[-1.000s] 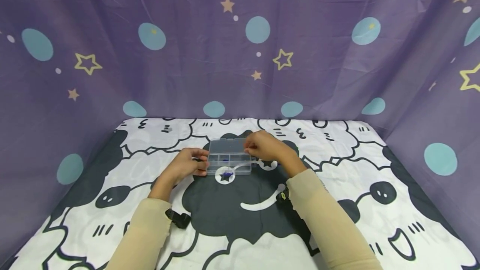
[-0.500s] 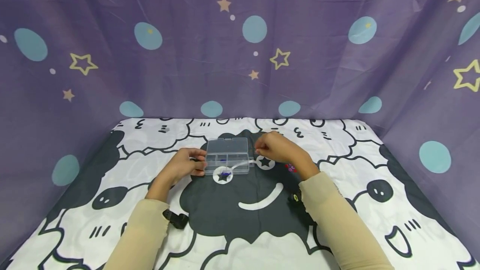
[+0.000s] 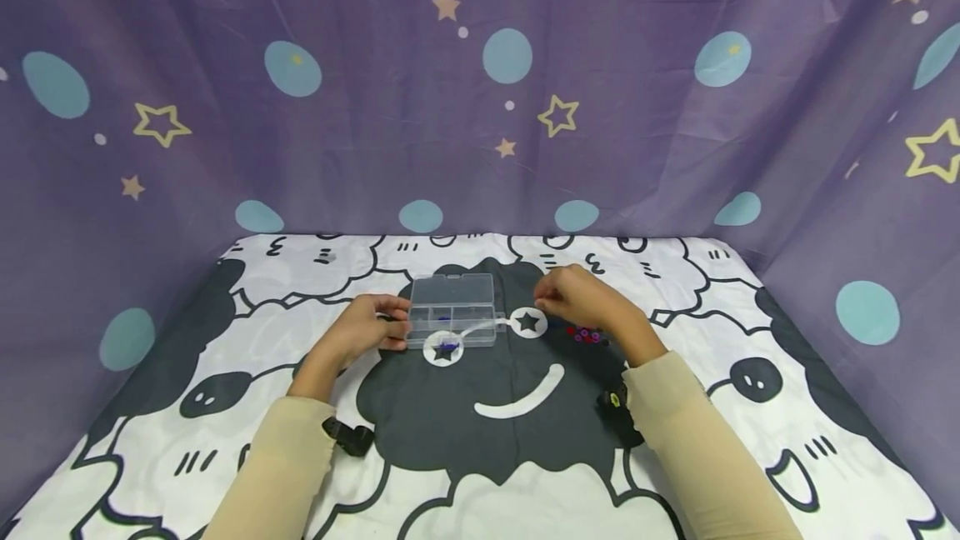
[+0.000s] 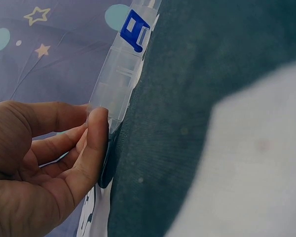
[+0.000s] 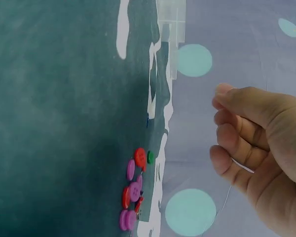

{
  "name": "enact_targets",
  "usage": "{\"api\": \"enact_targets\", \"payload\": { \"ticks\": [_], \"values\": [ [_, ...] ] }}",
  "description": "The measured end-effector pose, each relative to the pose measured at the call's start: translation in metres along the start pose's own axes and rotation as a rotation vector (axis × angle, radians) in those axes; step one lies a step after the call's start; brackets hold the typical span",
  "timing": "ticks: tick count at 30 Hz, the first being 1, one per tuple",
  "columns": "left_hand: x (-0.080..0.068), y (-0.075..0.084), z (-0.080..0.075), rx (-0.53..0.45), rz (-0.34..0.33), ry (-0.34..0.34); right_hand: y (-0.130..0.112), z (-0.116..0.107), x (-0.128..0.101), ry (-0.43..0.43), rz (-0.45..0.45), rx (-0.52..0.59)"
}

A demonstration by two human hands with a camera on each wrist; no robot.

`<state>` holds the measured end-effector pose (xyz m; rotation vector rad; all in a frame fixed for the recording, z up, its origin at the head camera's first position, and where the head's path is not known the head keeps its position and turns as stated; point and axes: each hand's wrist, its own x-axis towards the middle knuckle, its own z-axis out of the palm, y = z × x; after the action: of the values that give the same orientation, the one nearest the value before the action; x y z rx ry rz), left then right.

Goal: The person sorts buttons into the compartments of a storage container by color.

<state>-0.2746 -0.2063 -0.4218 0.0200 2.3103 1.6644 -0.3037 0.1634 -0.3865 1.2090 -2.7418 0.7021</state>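
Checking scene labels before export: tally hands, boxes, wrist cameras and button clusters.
Hands: 2 (left hand, right hand)
Boxes: 1 (clear box)
Wrist cameras: 2
Button clusters: 1 (mixed-colour button cluster; buttons overlap, individual count unclear)
Total: 6

Clear box (image 4: 116, 81) in both wrist views — partly beyond the top edge

- Your box (image 3: 452, 307): clear and colourless, with a blue piece (image 4: 133, 36) showing at it.
- Right of the box: your buttons (image 5: 135, 191), red, pinkish purple and green.
- Beneath the box: your cloth (image 3: 465, 440), dark grey and white cartoon faces, black outlines.
- Behind the box: your purple curtain (image 3: 637, 107), pale-blue spots, yellow star outlines.
- Nearer you than the box: your beige sleeves (image 3: 266, 465).
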Motion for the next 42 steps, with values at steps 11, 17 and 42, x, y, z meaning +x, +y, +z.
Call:
{"api": "enact_targets", "payload": {
  "ticks": [11, 17, 42],
  "values": [
    [-0.002, -0.001, 0.0, 0.006, 0.012, -0.002, 0.009, 0.005, -0.011, -0.031, 0.078, 0.034],
    [-0.002, 0.001, -0.001, 0.003, 0.008, -0.005, 0.013, 0.005, -0.013, -0.075, 0.156, 0.021],
    [-0.002, 0.003, 0.001, 0.016, 0.001, -0.002, 0.022, 0.012, -0.015, -0.171, 0.213, 0.077]
  ]
}}
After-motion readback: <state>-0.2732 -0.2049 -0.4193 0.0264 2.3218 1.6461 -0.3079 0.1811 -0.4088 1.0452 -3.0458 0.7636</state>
